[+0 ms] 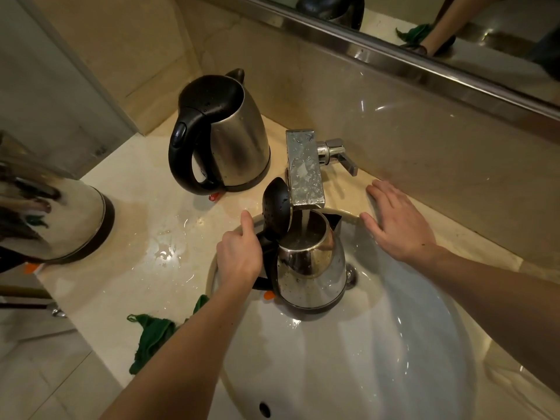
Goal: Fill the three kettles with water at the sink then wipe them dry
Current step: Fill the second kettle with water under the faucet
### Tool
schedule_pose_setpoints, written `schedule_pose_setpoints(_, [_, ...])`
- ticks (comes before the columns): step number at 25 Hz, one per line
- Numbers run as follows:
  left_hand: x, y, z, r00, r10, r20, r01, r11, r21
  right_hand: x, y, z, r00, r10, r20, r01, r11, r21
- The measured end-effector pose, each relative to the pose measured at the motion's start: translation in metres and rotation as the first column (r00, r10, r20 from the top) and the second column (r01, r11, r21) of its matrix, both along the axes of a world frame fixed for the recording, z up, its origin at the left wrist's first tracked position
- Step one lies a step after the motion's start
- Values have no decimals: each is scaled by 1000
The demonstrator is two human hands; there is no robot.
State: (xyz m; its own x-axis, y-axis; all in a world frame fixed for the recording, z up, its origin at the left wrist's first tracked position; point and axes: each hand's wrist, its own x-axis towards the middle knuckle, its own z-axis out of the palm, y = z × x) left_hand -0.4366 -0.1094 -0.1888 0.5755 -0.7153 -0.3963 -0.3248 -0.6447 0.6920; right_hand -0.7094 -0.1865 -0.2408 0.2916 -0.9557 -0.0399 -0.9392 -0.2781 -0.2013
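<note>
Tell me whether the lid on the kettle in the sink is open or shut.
Open: the black lid stands tipped back on its hinge, and water from the faucet runs straight into the kettle.

lid-up kettle (315, 277) upright in the sink (378, 344); back kettle (239, 140) and left kettle (60, 219) on counter (145, 207).

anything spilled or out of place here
A puddle sits on the counter left of the sink, and drops cover the faucet. The green cloth lies crumpled near the counter's front edge. Nothing looks damaged.
</note>
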Motion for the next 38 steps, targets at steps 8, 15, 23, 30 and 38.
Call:
schedule_pose_setpoints(8, [0, 0, -3, 1000, 15, 5, -15, 1000, -1, 1, 1, 1, 1000, -3, -16, 3, 1000, -3])
schedule_pose_setpoints(15, [-2, 1, -2, 1000, 14, 13, -14, 1000, -1, 1, 1, -1, 1000, -1, 0, 1, 1000, -15])
schedule_pose_setpoints(23, [0, 0, -6, 1000, 11, 26, -11, 1000, 3, 1, 0, -1, 1000, -6, -5, 6, 1000, -17])
schedule_pose_setpoints(30, [-1, 0, -7, 1000, 14, 23, -14, 1000, 4, 1, 1, 0, 1000, -7, 0, 7, 1000, -16])
schedule_pose_setpoints(38, [-2, 1, -3, 1000, 0, 30, 0, 1000, -17, 0, 0, -3, 1000, -1, -8, 1, 1000, -18])
